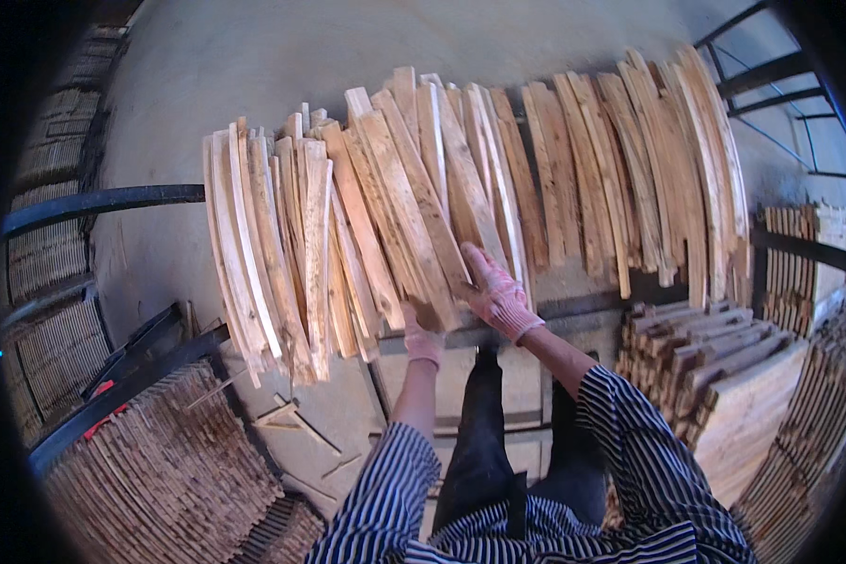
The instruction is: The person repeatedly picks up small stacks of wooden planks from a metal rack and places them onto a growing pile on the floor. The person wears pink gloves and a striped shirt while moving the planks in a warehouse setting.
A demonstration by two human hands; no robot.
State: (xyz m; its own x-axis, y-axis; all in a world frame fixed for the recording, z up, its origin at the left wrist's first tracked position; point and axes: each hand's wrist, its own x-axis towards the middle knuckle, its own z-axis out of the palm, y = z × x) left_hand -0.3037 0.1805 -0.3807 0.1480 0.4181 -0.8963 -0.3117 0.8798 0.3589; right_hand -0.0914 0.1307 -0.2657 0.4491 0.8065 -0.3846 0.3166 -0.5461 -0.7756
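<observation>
Both my hands wear pink-and-white knit gloves at the near ends of a long row of wooden planks. My left hand is closed round the near end of a pale wooden plank, its thumb at the left edge and its other fingers mostly hidden by the wood. My right hand lies against the right side of the same plank near its end, thumb and fingers spread apart. Its fingertips touch a neighbouring plank. The planks lie side by side, some overlapping and slightly slanted.
More loose planks extend to the right along a dark metal frame. Stacked boards stand at lower left and lower right. Wood scraps lie on the floor. A dark bar juts out at left.
</observation>
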